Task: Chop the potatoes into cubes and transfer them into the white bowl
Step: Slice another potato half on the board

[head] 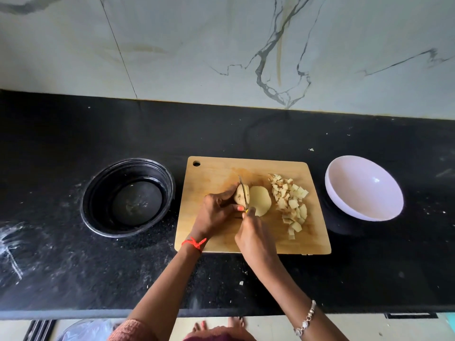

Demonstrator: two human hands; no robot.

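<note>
on the cutting board (221,242): potato (240,196), pinned by left hand (215,214)
right hand (256,238): gripping knife (243,190), blade in potato
right of board: white bowl (364,188)

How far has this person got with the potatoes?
Partway. A pile of potato cubes already lies on the cutting board. In hand: the left hand steadies a potato while the right hand slices it with a knife; one slice lies flat beside it. Left: cubing this potato and filling the white bowl, which looks empty.
</note>
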